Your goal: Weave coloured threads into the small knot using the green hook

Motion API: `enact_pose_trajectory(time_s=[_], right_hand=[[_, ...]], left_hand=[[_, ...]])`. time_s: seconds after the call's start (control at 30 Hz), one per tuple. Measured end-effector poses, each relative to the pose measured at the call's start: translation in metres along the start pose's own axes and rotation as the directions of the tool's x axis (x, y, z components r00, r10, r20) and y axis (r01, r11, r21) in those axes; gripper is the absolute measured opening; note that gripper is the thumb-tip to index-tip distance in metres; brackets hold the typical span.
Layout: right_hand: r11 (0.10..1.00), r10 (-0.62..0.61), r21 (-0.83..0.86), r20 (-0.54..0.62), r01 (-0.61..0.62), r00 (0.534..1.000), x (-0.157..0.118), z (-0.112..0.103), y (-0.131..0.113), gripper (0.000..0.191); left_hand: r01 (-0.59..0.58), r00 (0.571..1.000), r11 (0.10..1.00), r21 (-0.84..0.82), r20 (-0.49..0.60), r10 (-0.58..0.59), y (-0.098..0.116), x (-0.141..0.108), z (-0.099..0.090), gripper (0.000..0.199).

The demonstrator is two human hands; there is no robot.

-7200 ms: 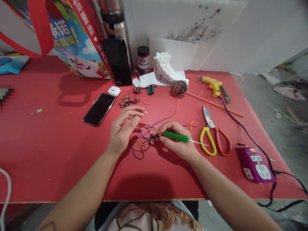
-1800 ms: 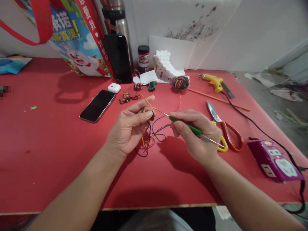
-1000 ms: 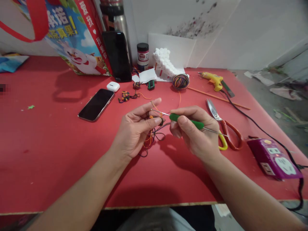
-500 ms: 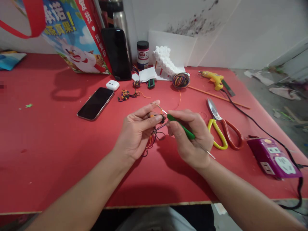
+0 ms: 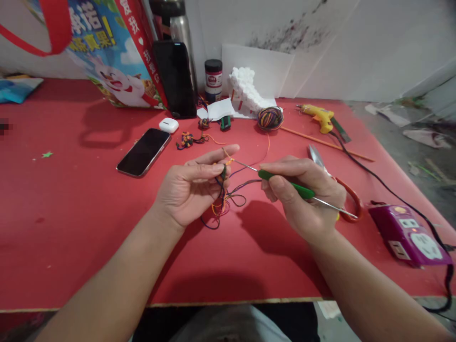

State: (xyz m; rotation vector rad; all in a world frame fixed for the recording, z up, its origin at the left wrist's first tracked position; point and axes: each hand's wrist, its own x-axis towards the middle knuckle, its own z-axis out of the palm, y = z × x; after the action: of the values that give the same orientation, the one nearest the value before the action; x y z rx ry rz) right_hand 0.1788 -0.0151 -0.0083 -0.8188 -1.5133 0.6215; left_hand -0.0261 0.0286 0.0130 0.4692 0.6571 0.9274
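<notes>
Between the thumb and fingers of my left hand (image 5: pixel 192 190) is a small dark and orange crochet piece (image 5: pixel 223 174), partly hidden by the fingers. Orange yarn runs over the raised index finger. My right hand (image 5: pixel 302 192) grips a crochet hook (image 5: pixel 286 184) by its green handle, like a pen. The hook's thin metal tip meets an orange loop just right of my left fingertips. Loose dark and orange yarn strands (image 5: pixel 237 199) hang below the piece onto the red table (image 5: pixel 213 270).
Behind the hands lie a multicolored yarn ball (image 5: pixel 270 118), a small finished-looking crochet piece (image 5: pixel 186 139) and a phone (image 5: pixel 144 152). Scissors (image 5: pixel 351 197) lie partly under my right hand. Farther right are a yellow glue gun (image 5: pixel 320 116), its black cord and a purple power box (image 5: pixel 409 235).
My right hand has moved right with the hook, drawing its tip away from the left index finger. My left hand has shifted slightly left and turned, showing more of the crochet piece.
</notes>
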Motion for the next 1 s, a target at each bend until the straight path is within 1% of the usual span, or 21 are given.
enact_pose_trajectory(time_s=[0.1,0.23,0.3,0.4,0.47,0.53,0.7,0.8,0.9,1.0], right_hand=[[1.000,0.004,0.024,0.029,-0.005,1.000,0.003,-0.004,-0.001,0.014],[0.998,0.045,0.037,0.045,-0.047,0.998,0.004,-0.009,-0.001,0.011],[0.992,0.091,0.087,0.043,-0.095,0.995,0.004,-0.011,0.000,0.010],[0.959,0.184,0.212,0.037,-0.188,0.982,0.004,-0.011,0.002,0.010],[0.927,0.234,0.293,0.031,-0.232,0.972,0.005,-0.009,0.002,0.011],[0.902,0.271,0.340,0.028,-0.265,0.962,0.005,-0.005,0.003,0.012],[0.876,0.308,0.386,0.016,-0.290,0.951,0.001,0.009,0.003,0.011],[0.885,0.308,0.371,-0.013,-0.281,0.951,-0.002,0.014,0.003,0.013],[0.900,0.317,0.323,-0.023,-0.293,0.948,-0.004,0.014,0.003,0.015],[0.914,0.320,0.276,-0.037,-0.298,0.947,-0.004,0.014,0.003,0.017]], left_hand=[[0.039,0.998,0.999,-0.021,0.043,-0.038,0.003,0.000,0.000,0.035],[0.091,0.995,0.995,-0.036,0.043,-0.089,0.006,-0.001,0.003,0.035],[0.107,0.994,0.994,-0.038,0.031,-0.106,0.007,-0.001,0.004,0.035],[0.110,0.994,0.993,-0.032,0.025,-0.109,0.005,0.000,0.004,0.033],[0.098,0.995,0.995,-0.020,0.018,-0.098,0.001,0.000,0.005,0.032],[0.088,0.996,0.996,-0.012,0.012,-0.088,-0.005,0.000,0.006,0.032],[0.065,0.998,0.998,-0.021,0.012,-0.065,-0.017,-0.001,0.012,0.032],[0.023,0.999,1.000,0.012,-0.033,-0.023,-0.020,-0.001,0.014,0.032],[-0.081,0.994,0.996,0.040,-0.068,0.083,-0.022,-0.001,0.015,0.031],[-0.185,0.977,0.979,0.085,-0.093,0.192,-0.026,-0.001,0.016,0.031]])
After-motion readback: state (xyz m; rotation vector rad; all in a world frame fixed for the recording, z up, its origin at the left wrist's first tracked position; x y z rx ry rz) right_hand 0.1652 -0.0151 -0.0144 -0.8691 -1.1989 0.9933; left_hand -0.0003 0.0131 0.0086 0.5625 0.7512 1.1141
